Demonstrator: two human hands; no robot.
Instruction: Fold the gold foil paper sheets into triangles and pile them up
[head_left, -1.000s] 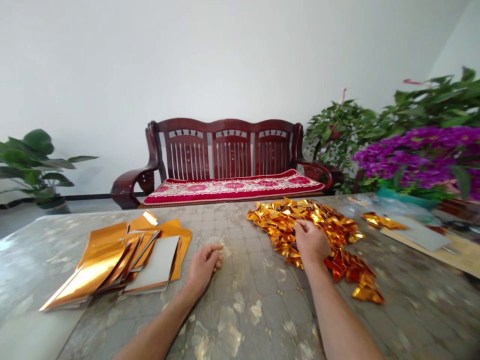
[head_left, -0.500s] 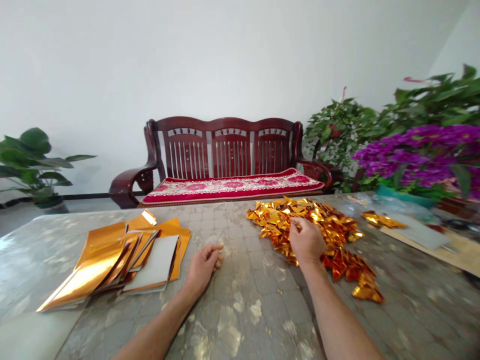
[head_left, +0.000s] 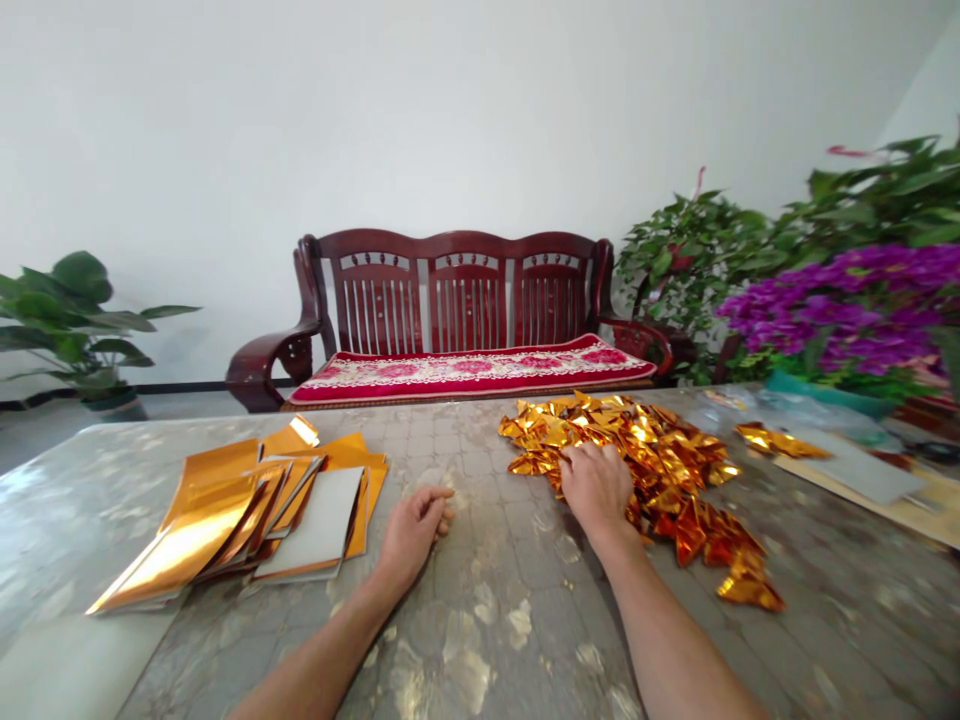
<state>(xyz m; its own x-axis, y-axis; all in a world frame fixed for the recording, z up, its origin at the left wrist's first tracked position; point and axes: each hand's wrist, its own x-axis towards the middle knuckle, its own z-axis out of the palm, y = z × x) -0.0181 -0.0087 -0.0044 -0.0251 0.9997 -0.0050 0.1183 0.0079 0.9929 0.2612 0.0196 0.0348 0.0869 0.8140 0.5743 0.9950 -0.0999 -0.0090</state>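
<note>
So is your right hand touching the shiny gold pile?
Touching. The head view shows the right hand pressed down on the gold foil pieces, with no gap between them.

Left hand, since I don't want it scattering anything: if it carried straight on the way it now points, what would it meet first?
Probably the near left edge of the pile of gold foil pieces, after crossing the tabletop from the left hand. Depth is hard to judge from this view.
</note>
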